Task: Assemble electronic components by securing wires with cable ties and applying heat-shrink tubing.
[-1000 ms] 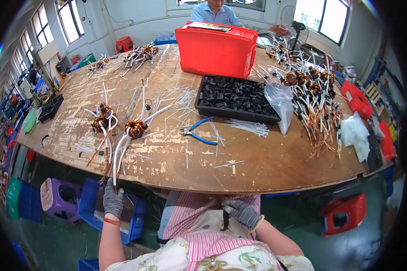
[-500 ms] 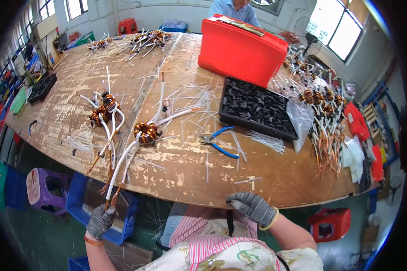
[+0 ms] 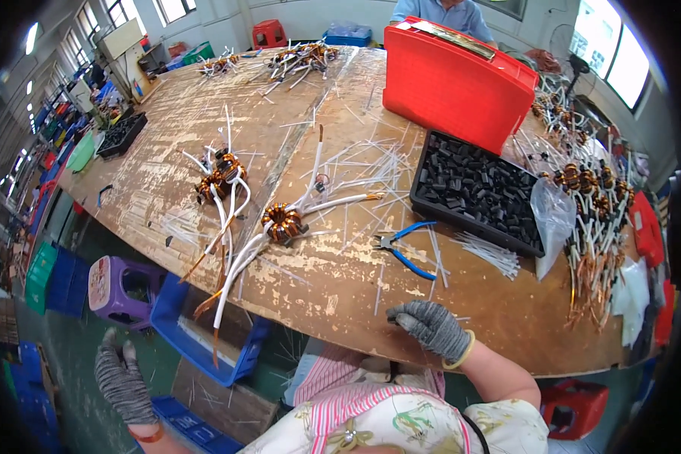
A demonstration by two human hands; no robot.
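Note:
My left hand (image 3: 125, 378), in a grey knit glove, is off the table's front left edge with its fingers apart and nothing in them. My right hand (image 3: 435, 331), gloved alike, rests at the table's front edge with fingers curled together. Whatever its fingertips may hold is too small to make out. A copper-wound ring coil (image 3: 283, 222) lies nearest, its white-sleeved leads (image 3: 233, 276) hanging over the edge with bare copper ends. Two similar coils (image 3: 221, 175) lie left of it. Blue-handled cutting pliers (image 3: 410, 253) lie open beyond my right hand.
A black tray (image 3: 477, 193) of small black pieces stands before a red bin (image 3: 458, 87). Thin white ties (image 3: 490, 256) lie beside the tray. Finished-looking coils (image 3: 583, 181) are heaped at right. Below the edge are a blue crate (image 3: 238, 371) and purple stool (image 3: 121, 291). A person (image 3: 446, 19) sits opposite.
My left hand has let go of the coil's leads and moved down and left, its fingers opening. The view has swung left; my right hand stays by the table edge.

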